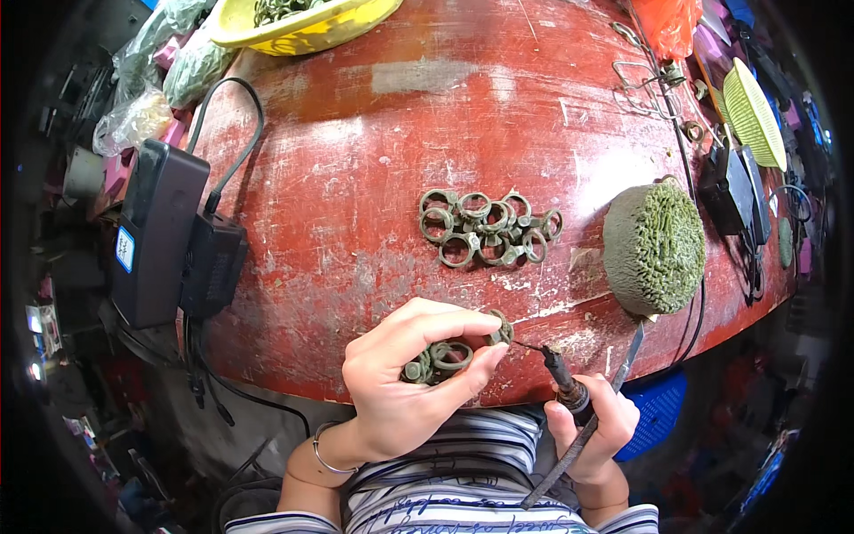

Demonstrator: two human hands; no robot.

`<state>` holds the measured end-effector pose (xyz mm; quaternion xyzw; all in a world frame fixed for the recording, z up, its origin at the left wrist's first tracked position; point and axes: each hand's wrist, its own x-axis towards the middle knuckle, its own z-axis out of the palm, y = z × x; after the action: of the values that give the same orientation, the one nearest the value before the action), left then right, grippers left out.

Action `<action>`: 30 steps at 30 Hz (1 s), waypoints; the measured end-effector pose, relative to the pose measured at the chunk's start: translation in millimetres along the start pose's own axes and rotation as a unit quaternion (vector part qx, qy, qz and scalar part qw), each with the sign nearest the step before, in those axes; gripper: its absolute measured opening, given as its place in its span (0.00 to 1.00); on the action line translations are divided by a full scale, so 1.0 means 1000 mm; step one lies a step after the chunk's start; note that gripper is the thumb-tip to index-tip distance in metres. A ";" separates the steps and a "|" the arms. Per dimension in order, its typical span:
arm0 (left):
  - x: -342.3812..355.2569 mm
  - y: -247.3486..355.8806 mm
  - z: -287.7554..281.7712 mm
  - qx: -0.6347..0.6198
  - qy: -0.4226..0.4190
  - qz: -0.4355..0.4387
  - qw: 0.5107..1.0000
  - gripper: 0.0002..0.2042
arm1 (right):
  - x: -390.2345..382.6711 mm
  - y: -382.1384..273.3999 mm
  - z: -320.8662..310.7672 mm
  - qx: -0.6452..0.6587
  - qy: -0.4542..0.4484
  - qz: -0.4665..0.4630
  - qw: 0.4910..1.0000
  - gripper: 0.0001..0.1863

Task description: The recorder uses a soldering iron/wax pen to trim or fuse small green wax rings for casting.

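Observation:
My left hand (411, 374) pinches a small dark green ring (501, 327) between thumb and forefinger. More green rings (449, 356) sit beneath its curled fingers; whether the palm grips them is hidden. With my right hand (600, 423) I hold a black-handled pen-like tool (562, 374), whose thin tip points at the pinched ring. A long, flat-ended metal spatula (633, 347) also lies within the right fingers, slanting from lower left to upper right. Its far end reaches the foot of a round green, rough-topped block (654, 247). Farther off, a cluster of several green rings (485, 227) lies on the table.
The worn red table (329, 205) curves toward me. Black power adapters (160, 236) with cables stand at the left. A yellow basin (307, 31) with green pieces is at the back. On the right are a bent wire frame (642, 84), black boxes (734, 191) and a pale green basket (753, 116).

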<state>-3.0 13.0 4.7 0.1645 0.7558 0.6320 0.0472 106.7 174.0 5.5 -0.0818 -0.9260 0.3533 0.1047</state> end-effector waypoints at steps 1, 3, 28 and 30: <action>0.000 0.000 0.000 -0.007 -0.004 -0.008 1.000 0.10 | 0.000 0.000 0.000 -0.001 -0.002 0.002 1.000 0.17; -0.001 0.002 -0.001 -0.015 -0.008 -0.019 1.000 0.10 | 0.001 0.000 0.000 -0.003 0.001 0.001 1.000 0.17; -0.003 0.003 -0.003 -0.045 0.002 -0.073 0.996 0.11 | 0.005 -0.001 -0.004 -0.027 -0.036 -0.004 0.999 0.18; -0.003 0.003 -0.003 -0.044 0.003 -0.073 0.996 0.11 | 0.005 -0.001 -0.004 -0.023 -0.034 -0.002 0.999 0.17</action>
<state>-0.2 10.0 8.1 0.1053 0.7371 0.6603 0.0982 102.8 176.9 9.3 -0.0700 -0.9372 0.3341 0.0719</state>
